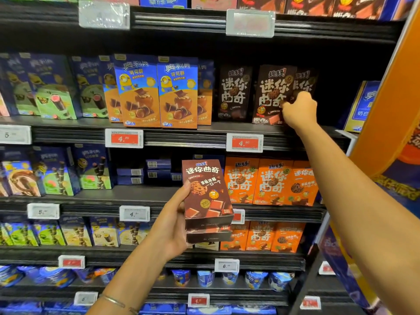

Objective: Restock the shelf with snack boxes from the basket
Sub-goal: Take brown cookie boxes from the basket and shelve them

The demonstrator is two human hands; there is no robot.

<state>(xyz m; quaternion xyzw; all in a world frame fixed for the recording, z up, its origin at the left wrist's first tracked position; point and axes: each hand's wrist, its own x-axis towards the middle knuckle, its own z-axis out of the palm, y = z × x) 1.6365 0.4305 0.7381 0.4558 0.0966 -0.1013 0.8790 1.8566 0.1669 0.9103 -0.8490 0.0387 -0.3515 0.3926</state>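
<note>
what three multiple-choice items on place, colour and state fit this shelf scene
1. The right hand is at: A the dark brown cardboard cookie box; B a cup; C a price tag.
2. The cardboard boxes right of the left hand are: A green; B white; C orange.
3. The left hand is: A empty; B gripping stacked brown cardboard boxes; C flat on a shelf.
Answers: A, its fingers curl round that box's edge; C, orange fronts; B, fingers wrap the stack.
</note>
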